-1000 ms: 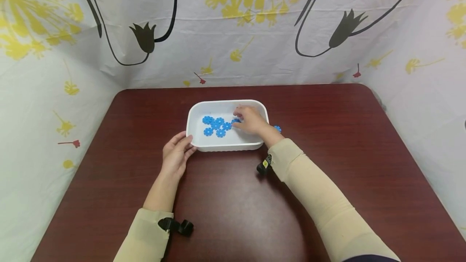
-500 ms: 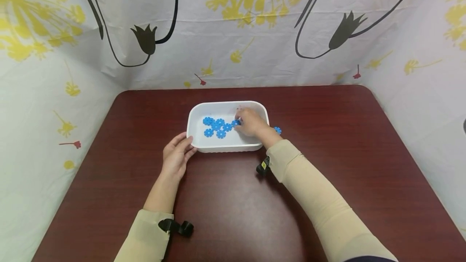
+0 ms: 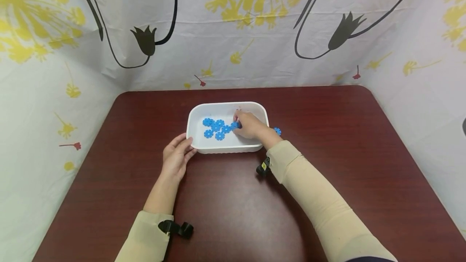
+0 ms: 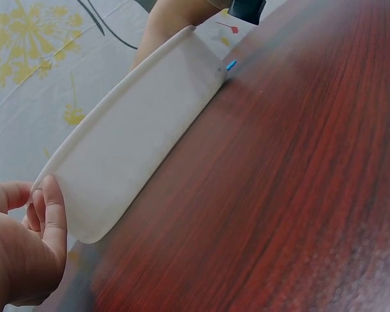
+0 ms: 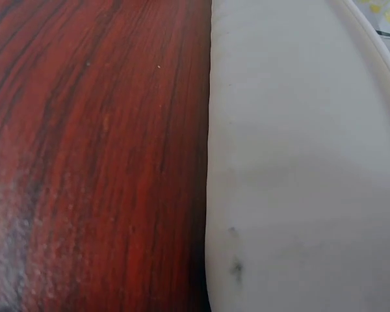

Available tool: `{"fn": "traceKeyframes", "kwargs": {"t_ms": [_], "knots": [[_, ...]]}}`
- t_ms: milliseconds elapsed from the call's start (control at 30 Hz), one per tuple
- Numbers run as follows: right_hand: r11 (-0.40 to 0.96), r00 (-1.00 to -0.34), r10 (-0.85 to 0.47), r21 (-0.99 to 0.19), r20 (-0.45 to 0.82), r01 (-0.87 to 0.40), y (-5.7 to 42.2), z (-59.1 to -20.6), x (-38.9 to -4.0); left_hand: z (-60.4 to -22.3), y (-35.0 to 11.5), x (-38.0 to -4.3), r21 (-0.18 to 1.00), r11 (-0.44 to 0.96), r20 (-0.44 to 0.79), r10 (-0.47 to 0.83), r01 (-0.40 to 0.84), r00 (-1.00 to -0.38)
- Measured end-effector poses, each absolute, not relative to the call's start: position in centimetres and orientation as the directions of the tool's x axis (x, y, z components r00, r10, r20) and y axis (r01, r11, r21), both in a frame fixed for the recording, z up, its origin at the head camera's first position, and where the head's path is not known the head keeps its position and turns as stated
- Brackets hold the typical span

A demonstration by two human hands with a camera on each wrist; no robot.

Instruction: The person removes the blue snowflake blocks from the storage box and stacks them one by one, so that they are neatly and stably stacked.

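Note:
A white plastic tray stands on the table with several blue snowflake-shaped discs lying inside, mostly left of centre. My left hand grips its near left corner, thumb over the rim and fingers against the outer wall; the left wrist view shows this grip on the tray wall too. My right hand reaches over the right side into the tray, and its thumb and fingers pinch a blue snowflake disc beside the others. In the right wrist view only the tray's outer wall shows, the hand hidden.
Outside the tray, just past its right end, another blue disc lies on the dark red wooden table. A white patterned cloth hangs around the table's back and sides. Dark wrist cameras sit at both sleeves.
My right hand's fingers have come together around a blue disc in the tray, which has shifted slightly left against its neighbour. My left hand keeps its grip on the tray corner.

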State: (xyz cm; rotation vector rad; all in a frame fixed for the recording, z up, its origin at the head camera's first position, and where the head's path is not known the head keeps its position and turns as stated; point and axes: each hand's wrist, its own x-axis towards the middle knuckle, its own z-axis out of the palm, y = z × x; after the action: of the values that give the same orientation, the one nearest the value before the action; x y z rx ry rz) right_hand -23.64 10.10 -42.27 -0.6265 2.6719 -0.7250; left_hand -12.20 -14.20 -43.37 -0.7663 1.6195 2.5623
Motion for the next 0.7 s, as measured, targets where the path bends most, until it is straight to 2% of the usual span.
{"fn": "traceKeyframes", "kwargs": {"t_ms": [233, 700], "knots": [[0.779, -0.864, -0.465, -0.553, -0.192, -0.296, 9.98, -41.98, -23.46, -43.18, -14.23, -12.1, 0.849, -0.461, -0.401, -0.24, -0.261, -0.884], [0.782, -0.87, -0.468, -0.531, -0.153, -0.327, 9.92, -41.85, -23.13, -43.25, -14.24, -12.06, 0.853, -0.449, -0.401, -0.237, -0.266, -0.885]]}}
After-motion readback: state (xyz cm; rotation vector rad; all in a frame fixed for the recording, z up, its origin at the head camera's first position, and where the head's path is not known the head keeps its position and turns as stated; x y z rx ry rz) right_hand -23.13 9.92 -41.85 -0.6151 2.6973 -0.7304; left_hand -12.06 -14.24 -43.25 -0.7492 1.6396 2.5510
